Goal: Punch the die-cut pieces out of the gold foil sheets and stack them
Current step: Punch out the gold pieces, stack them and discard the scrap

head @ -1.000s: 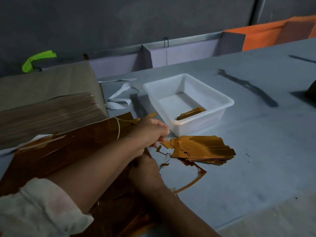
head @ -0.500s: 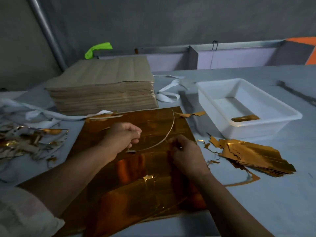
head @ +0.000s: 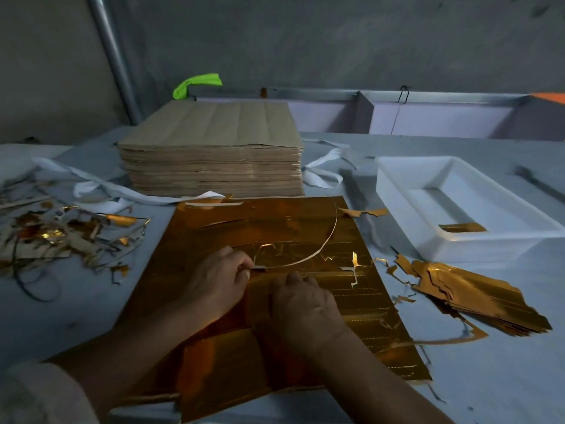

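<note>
A grey table carries a gold foil sheet lying flat in front of the person. Both forearms reach in over it, with the hands close together. The left hand pinches the end of a thin curved strip. The right hand rests knuckles-up on the sheet with its fingers curled; whether it grips anything cannot be told. Punched pieces are stacked to the right, beside a white tray.

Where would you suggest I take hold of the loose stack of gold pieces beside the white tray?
Probably pinch the stack of gold pieces across its narrow width near mid-length, coming from the near side. The pieces are long, flat and fanned, so an end grip would likely let them slip apart; the white tray crowds the far side.
</note>
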### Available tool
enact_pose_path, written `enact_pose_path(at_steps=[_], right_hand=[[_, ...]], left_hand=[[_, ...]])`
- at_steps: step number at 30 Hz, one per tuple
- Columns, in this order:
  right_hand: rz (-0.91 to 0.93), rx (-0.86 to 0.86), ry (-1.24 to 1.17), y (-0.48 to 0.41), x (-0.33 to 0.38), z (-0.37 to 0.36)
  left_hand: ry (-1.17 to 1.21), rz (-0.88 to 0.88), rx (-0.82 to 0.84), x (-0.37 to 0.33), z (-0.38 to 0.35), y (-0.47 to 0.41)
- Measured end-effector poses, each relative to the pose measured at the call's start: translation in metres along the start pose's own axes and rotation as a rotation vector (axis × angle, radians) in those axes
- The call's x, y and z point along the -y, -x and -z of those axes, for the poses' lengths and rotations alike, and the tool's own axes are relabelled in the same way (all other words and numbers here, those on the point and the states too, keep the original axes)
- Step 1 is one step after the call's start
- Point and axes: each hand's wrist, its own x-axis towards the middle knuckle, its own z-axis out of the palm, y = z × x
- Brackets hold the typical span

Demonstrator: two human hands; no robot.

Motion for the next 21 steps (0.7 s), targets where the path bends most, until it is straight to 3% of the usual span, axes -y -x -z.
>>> enact_pose_path(at_steps=[9,13,21], right_hand=[[-0.146,0.053,-0.391,-0.013,-0.001,0.008],[-0.226,0.129,-0.715,-0.028,-0.005,0.006],[-0.282,0.089,-0.981,-0.038,-0.015,0.010]], left_hand=[[-0.063,-0.124,-0.046,0.011,-0.014,0.005],[-0.061,-0.112,-0.004,0.010,-0.011,0.002],[0.115,-0.035,-0.019,0.006,0.007,-0.008]])
